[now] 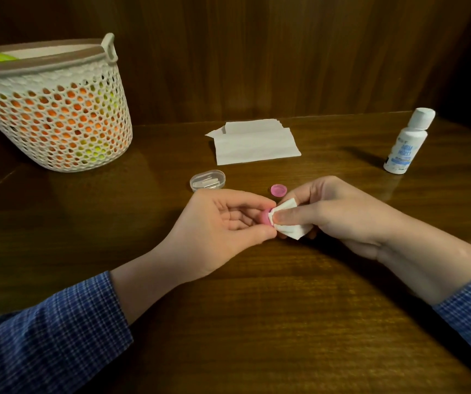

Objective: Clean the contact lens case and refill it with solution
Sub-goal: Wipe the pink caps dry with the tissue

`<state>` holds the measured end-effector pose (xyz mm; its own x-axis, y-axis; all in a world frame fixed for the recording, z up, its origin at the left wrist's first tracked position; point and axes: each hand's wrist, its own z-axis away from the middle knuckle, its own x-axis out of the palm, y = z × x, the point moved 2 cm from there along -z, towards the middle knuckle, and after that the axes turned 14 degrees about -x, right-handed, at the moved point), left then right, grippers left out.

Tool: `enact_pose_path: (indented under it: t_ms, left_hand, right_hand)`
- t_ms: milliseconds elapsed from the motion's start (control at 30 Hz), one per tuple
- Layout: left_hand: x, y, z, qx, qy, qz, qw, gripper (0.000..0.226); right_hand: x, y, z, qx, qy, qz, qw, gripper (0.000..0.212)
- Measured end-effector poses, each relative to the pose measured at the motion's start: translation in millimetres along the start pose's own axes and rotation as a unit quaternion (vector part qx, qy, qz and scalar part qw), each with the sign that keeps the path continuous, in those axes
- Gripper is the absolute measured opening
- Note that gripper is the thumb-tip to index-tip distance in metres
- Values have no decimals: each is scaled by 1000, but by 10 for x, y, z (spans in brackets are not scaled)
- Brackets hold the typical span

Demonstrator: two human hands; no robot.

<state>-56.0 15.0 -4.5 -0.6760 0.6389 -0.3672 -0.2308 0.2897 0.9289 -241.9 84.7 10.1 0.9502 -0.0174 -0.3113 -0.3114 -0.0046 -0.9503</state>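
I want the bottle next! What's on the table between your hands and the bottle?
Nothing: in the head view, only bare table lies between the right hand and the bottle.

— Dim and warm overall, corners sinking to near black; brightest on the white tissue sheets (254, 142) and bottle (407, 140)

— Soft sheen on the table (257, 308) varnish, shadows thrown left of the bottle and under the hands?

— Yes; slightly soft throughout, wide-angle bending at basket (55, 109) and edges
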Motion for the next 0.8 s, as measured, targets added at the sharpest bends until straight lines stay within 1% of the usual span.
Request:
enact_pose_path:
  t_ms: [133, 267, 333, 400, 567, 633, 800]
  left_hand:
    - [-7, 8, 28, 2, 8, -19, 1000, 38]
    - [-31, 1, 33, -12, 2, -22, 1000, 37]
    - [-47, -3, 11, -33, -13, -19, 999, 37]
    - [-62, -11, -15, -49, -39, -9, 998, 34]
    - [-88, -53, -39, -83, -91, 50, 991, 32]
    - [-96, -61, -39, -106, -121, 84, 983, 34]
    - [-106, -68, -45, -139, -204, 150, 957, 29]
  right_hand:
    - [42, 6, 20, -21, 40, 11, 999, 3]
    - [77, -40, 80, -110, 83, 88, 987, 13]
    - [90, -77, 103, -151, 102, 120, 976, 14]
    - [98, -89, 119, -180, 114, 132, 968, 11]
    - [115, -68, 145, -226, 139, 164, 950, 17]
    - [123, -82, 150, -256, 134, 187, 939, 17]
    - [146, -106, 153, -327, 81, 225, 914, 13]
